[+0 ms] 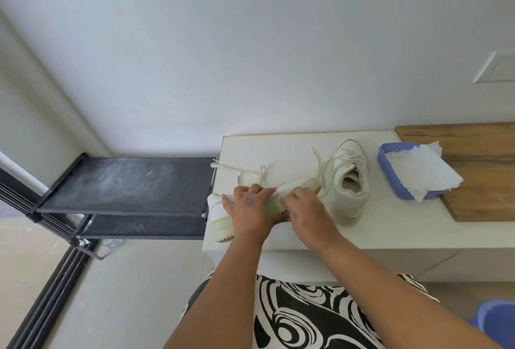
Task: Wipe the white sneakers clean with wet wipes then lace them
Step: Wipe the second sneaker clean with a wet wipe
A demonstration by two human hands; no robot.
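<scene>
Landmark: the near sneaker, lying on its side at the front left corner of the worktop, heel overhanging the edge toward the shoe rack. Left hand lies over its middle, fingers curled down onto the upper, presumably to pin it for work. Right hand sits just right of it at the toe end, fingers bent around the sole edge; whether a wipe is held there, cannot tell. Loose lace trails just behind the sneaker, so lacing is judged not yet done. Second sneaker stands upright behind and right, laced, out of the way. Farther right: blue tub with white wipes, within reach, on a wooden board.
</scene>
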